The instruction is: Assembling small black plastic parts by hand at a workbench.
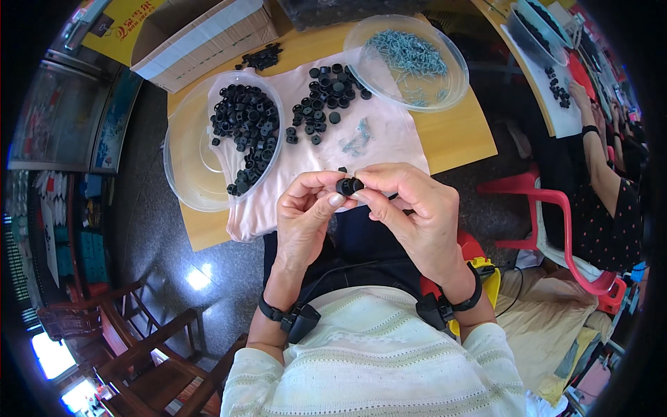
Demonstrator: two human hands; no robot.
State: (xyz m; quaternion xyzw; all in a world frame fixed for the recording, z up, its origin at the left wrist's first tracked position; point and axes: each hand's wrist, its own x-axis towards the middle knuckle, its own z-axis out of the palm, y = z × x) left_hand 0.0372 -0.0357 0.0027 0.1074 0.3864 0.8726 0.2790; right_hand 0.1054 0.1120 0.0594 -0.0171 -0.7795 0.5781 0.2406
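Note:
Over the near edge of the table, my left hand [306, 217] and my right hand [411, 203] meet at their fingertips. Between them is a small round black plastic part [347, 186], pinched by both hands. My fingers cover much of it, so its finer shape is hidden. Just beyond lies a little heap of thin silvery screws [357, 137] on a pale pink cloth [306, 167]. Farther off are loose black round caps [326, 94]. To the left, a clear round plastic basin [182, 167] holds many black plastic pieces [243, 121].
A second clear basin [455, 76] with silvery screws [410, 54] stands far right on the wooden table [455, 139]. An open cardboard box [208, 45] and small black pieces [262, 57] are at the back left. A red plastic chair [549, 198] and a co-worker's arm [599, 156] are on the right.

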